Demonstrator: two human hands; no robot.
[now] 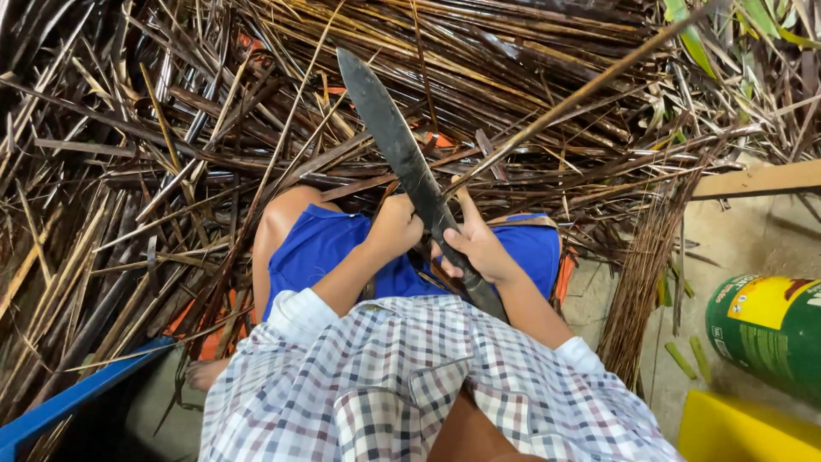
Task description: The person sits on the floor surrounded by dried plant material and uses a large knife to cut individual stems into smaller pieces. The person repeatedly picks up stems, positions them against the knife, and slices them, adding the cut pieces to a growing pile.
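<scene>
Two bare hands met over the person's lap, above blue shorts (325, 248) and the hem of a checked shirt (410, 385). The right hand (481, 248) was wrapped around the handle end of a long dark knife (402, 154), fingers curled shut on it, the blade slanting up and left from the lap toward the heap beyond. The left hand (393, 227) sat clenched just beside the blade's lower part, touching or nearly touching it; whether it pinched a thin strip could not be made out. A long slender stick (581, 90) ran from between the hands up toward the upper right, crossing behind the blade. Little open room showed near the knees: a blue edge (77, 398) cut across the lower left corner, and a bundle of fine brown ribs (641, 274) hung close on the right. Bare ground lay only at the right, where a green and yellow can (761, 329) lay on its side beside a yellow block (744, 432), both cut off by the frame. Farther out, a dense heap of dry brown leaf stalks (171, 128) filled the whole upper view, with a pale wooden plank (757, 180) reaching in from the right edge and green leaves (735, 26) at the top corner.
</scene>
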